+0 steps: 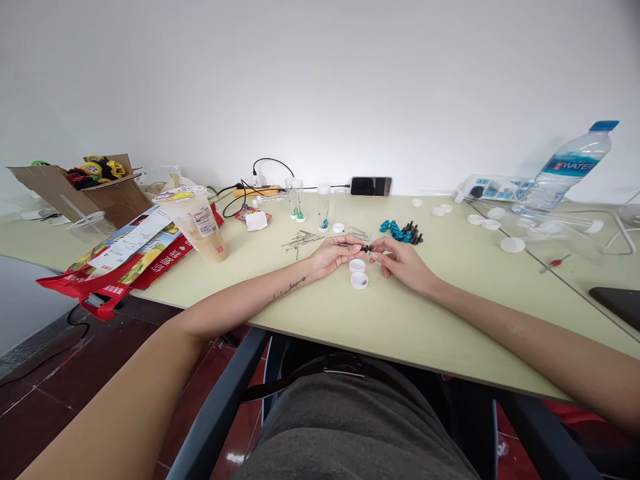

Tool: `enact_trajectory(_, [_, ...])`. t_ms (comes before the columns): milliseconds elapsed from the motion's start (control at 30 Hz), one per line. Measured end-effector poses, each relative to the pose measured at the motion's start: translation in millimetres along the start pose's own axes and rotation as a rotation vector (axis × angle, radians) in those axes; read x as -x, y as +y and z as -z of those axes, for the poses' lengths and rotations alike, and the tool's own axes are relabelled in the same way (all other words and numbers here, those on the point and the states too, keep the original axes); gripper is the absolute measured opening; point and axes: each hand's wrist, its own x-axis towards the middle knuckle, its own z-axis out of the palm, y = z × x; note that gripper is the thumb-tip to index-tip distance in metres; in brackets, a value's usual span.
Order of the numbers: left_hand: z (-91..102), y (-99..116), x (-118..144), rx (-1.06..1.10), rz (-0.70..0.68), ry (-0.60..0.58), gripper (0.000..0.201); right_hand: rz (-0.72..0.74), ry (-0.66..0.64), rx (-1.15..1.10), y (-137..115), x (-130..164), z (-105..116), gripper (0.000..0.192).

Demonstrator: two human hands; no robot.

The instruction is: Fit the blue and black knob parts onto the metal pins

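Both hands — left hand [334, 254], right hand [403, 263] — pinch small black piece [369, 248], possibly bead.

Counted what was on the table [410, 320]: two hands, left hand [334, 255] and right hand [403, 264], meeting at centre frame. Two white caps [358, 273] sat just below them. Four clear tubes [298, 199] stood upright above centre. One phone [371, 186] leaned at the wall, one water bottle [570, 168] at upper right, one drink cup [196, 221] left of centre, one cardboard box [95, 190] at upper left. The pins [303, 239] and the teal and black beads [401, 231] were too small and bunched to count.
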Motion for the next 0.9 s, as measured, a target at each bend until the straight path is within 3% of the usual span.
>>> enact_trajectory(367, [-1.0, 1.5, 2.3, -0.034, 0.001, -0.031, 0.022, 0.001, -0.029, 0.119, -3.6, 0.9, 2.7, 0.048])
enact_trajectory(900, [1.0, -0.2, 0.9, -0.028, -0.003, -0.020, 0.024, 0.015, -0.003, -0.035, -4.7, 0.9, -0.7, 0.029])
